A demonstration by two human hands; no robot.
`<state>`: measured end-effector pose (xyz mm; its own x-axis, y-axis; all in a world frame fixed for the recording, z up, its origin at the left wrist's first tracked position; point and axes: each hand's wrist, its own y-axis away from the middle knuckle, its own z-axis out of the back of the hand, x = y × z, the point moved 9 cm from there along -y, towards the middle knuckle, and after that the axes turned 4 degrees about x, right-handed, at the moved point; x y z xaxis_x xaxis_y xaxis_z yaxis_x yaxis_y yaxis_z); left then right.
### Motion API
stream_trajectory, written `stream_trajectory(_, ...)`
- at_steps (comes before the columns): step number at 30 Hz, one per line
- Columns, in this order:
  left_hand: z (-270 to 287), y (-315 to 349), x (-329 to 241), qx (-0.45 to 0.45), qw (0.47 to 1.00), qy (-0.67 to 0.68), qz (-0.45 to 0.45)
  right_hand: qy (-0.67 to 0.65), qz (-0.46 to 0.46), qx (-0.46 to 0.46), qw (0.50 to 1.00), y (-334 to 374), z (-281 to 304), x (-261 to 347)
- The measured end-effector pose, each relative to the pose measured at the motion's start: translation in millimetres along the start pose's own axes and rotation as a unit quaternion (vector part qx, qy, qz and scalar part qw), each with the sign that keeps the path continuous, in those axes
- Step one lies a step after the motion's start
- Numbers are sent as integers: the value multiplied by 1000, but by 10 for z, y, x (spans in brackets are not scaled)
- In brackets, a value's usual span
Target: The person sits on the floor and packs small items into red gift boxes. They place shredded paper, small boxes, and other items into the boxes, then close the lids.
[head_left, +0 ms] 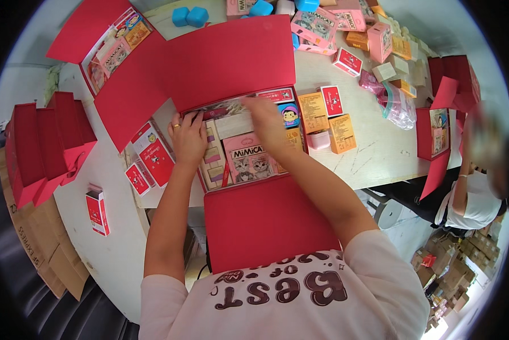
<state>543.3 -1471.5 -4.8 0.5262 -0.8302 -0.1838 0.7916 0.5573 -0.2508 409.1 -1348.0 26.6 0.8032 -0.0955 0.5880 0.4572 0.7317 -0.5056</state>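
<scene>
A red gift box [296,96] lies in front of me with its flaps spread. Packed inside are a pink box with kittens [248,156], a cream tray with pale blocks [213,154], a plain whitish box [235,124] and a round-faced cartoon pack [289,114]. My left hand [189,139] is closed at the box's far left corner, its bent fingers over the wall. My right hand [265,122] reaches over the far part of the contents, near clear, crinkled wrapping [229,107]. Its fingertips are blurred, and whether they hold anything is unclear.
Another filled red box [115,54] stands open at far left; folded red boxes [50,144] stand near it. Red-and-white packs [155,156] lie on the left. Orange boxes [313,112], a pink jar [319,140] and a mixed pile [379,42] occupy the right. A person [475,192] works beyond.
</scene>
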Motion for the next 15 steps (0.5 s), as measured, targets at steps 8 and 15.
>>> stream_trajectory(8, 143, 91, 152, -82, 988, 113, 60, 45, -311, -157, 936, 1131, 1463, -1019)
stream_trajectory(15, -166, 251, 314, -33, 965, 218, 141, -34, -409, -198, 890, 1730, 1776, -1118)
